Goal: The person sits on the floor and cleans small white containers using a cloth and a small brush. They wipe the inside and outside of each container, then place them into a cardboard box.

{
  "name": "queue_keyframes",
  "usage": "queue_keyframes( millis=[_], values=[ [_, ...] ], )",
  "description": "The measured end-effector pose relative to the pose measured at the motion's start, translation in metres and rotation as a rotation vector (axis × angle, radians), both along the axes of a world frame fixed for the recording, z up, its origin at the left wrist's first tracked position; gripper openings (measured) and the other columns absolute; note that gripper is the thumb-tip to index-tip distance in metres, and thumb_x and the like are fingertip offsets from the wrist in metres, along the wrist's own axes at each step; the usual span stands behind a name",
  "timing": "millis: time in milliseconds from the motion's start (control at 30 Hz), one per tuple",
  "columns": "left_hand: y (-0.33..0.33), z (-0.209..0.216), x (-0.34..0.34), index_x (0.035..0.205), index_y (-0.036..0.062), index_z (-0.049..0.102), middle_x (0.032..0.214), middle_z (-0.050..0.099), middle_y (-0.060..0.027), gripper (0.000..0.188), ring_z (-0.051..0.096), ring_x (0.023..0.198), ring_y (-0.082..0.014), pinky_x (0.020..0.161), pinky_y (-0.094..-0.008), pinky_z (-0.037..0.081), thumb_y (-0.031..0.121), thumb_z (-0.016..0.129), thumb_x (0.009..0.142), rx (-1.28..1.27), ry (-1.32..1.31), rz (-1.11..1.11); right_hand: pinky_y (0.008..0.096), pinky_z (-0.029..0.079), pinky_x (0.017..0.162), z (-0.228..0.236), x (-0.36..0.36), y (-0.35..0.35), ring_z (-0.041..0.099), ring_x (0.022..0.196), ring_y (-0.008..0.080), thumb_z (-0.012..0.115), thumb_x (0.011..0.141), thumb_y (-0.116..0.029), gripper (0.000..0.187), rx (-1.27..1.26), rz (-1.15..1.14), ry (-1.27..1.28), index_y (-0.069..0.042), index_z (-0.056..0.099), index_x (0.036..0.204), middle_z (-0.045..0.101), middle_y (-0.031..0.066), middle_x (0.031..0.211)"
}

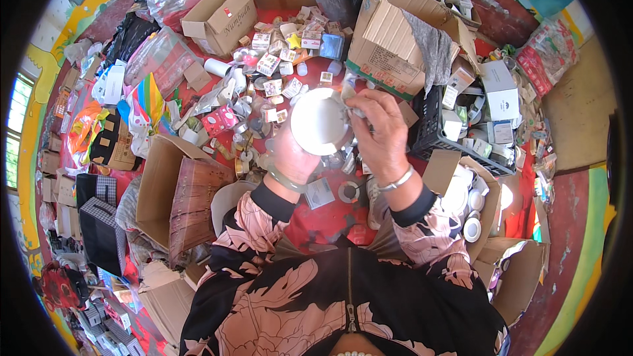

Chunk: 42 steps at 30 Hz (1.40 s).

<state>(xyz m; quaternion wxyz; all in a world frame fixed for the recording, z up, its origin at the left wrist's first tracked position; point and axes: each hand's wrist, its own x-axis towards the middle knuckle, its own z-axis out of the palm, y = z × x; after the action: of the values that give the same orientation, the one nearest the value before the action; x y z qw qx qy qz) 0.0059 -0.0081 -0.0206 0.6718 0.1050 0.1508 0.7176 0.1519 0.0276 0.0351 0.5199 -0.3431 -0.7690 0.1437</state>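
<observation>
My left hand [293,157] grips a white round tub [319,120] from below and the left side, its pale inside facing up. At the tub's right rim, my right hand [381,125] is closed, with thumb and fingers pinched around a pale thin scrap [348,94]; its exact kind is hard to make out. Both hands are raised over a heap of small boxes and loose items [270,82]. Part of the left fingers is hidden behind the tub.
An open cardboard box [165,191] stands at left, another [221,20] at the back. A large carton [392,46] and a black plastic crate [428,128] lie to the right. Near my right forearm, a box holds white round pieces [472,229]. Red floor [323,224] shows in front.
</observation>
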Motion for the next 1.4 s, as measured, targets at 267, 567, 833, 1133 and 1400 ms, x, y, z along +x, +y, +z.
queue_keyframes(
  millis=[267, 567, 833, 1133, 1400],
  values=[
    [-0.001, -0.005, 0.000, 0.118, 0.0007, 0.051, 0.114, 0.058, -0.0115, 0.036, 0.057, 0.102, -0.0219, 0.091, -0.0336, 0.045, 0.025, 0.038, 0.095, -0.052, 0.123, 0.000, 0.0375, 0.048, 0.071, -0.002, -0.016, -0.016, 0.058, 0.081, 0.0300, 0.056, 0.066, 0.005, 0.018, -0.110, 0.400, -0.261, -0.005, 0.061, 0.079, 0.059, 0.0109, 0.081],
    [-0.008, 0.007, -0.024, 0.118, -0.0005, 0.051, 0.116, 0.058, -0.0151, 0.038, 0.057, 0.107, -0.0307, 0.092, -0.0454, 0.047, 0.025, 0.039, 0.092, 0.133, -0.203, -0.054, 0.0317, 0.048, 0.060, 0.008, 0.061, 0.014, 0.061, 0.066, 0.0251, 0.057, 0.072, -0.002, 0.008, -0.390, 0.226, -0.255, -0.003, 0.063, 0.078, 0.063, 0.0082, 0.075],
    [-0.051, 0.017, 0.054, 0.118, -0.0011, 0.051, 0.113, 0.059, -0.0138, 0.039, 0.059, 0.103, -0.0275, 0.091, -0.0420, 0.047, 0.026, 0.039, 0.093, 0.055, -0.088, -0.136, 0.0233, 0.043, 0.050, -0.006, 0.078, -0.089, 0.053, 0.057, 0.0068, 0.063, 0.085, -0.026, 0.026, -0.896, 0.214, 0.140, 0.000, 0.062, 0.083, 0.058, 0.0012, 0.064],
    [-0.073, 0.034, 0.110, 0.121, 0.0044, 0.051, 0.124, 0.053, -0.0092, 0.043, 0.048, 0.117, -0.0186, 0.095, -0.0405, 0.040, 0.037, 0.045, 0.094, 0.049, 0.281, -0.409, 0.0217, 0.035, 0.044, -0.013, 0.180, -0.135, 0.046, 0.051, 0.0041, 0.062, 0.086, -0.023, 0.021, -1.038, -0.008, 0.608, -0.002, 0.064, 0.083, 0.056, -0.0032, 0.062],
    [-0.060, -0.022, 0.018, 0.116, 0.0051, 0.054, 0.118, 0.058, -0.0149, 0.029, 0.053, 0.112, -0.0207, 0.089, -0.0335, 0.042, 0.021, 0.052, 0.092, -0.081, 0.445, -0.284, 0.0213, 0.039, 0.047, -0.019, 0.391, -0.195, 0.052, 0.053, 0.0075, 0.060, 0.087, -0.020, 0.017, -0.797, -0.608, 0.749, -0.003, 0.060, 0.083, 0.058, 0.0014, 0.067]
  ],
)
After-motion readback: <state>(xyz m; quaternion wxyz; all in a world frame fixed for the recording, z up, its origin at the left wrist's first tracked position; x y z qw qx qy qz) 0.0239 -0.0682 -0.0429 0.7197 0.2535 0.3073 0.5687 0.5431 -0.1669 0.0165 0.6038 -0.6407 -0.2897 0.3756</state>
